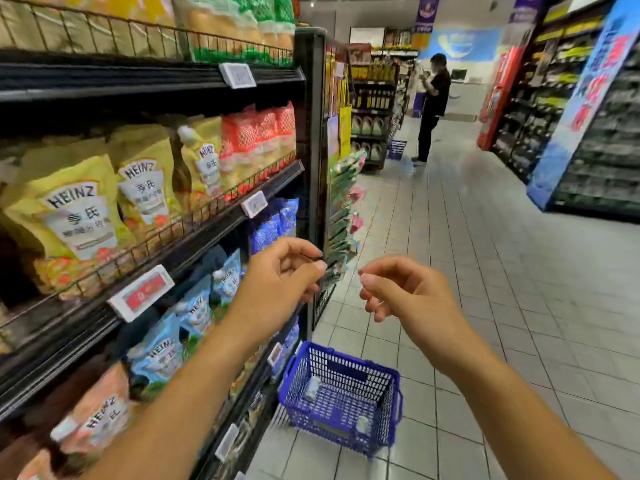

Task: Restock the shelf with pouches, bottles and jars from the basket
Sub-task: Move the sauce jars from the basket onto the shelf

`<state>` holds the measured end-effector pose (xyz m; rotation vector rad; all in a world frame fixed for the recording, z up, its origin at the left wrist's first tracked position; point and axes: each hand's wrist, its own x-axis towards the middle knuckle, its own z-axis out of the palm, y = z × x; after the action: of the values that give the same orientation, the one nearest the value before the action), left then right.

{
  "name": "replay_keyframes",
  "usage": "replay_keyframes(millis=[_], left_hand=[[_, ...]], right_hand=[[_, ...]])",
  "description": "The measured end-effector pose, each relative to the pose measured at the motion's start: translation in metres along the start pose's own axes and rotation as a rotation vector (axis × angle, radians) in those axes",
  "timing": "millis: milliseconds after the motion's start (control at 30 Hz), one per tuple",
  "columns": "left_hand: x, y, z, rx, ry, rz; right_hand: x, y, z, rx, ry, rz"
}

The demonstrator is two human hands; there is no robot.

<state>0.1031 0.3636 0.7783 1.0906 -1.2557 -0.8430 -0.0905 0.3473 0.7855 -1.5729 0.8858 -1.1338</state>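
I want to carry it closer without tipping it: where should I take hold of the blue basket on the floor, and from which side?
Grip the blue basket by the loop handles at its two ends, left hand on one, right hand on the other, reaching down from above. It stands upright on the floor, open top up, so both loops look reachable.

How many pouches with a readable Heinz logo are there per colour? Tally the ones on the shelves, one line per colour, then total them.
Yellow pouches: 3
Light blue pouches: 3
Pink pouch: 1
Total: 7
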Motion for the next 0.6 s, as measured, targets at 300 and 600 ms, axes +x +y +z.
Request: replay_keyframes(millis=[300,600], left_hand=[[0.051,-0.069,0.021,-0.002,-0.074,-0.140],[0.139,-0.143,0.021,-0.058,-0.135,-0.258]], right_hand=[[0.041,0.068,-0.015,-0.038,0.080,0.146],[0.116,0.116,-0.012,-0.038,0.168,0.276]])
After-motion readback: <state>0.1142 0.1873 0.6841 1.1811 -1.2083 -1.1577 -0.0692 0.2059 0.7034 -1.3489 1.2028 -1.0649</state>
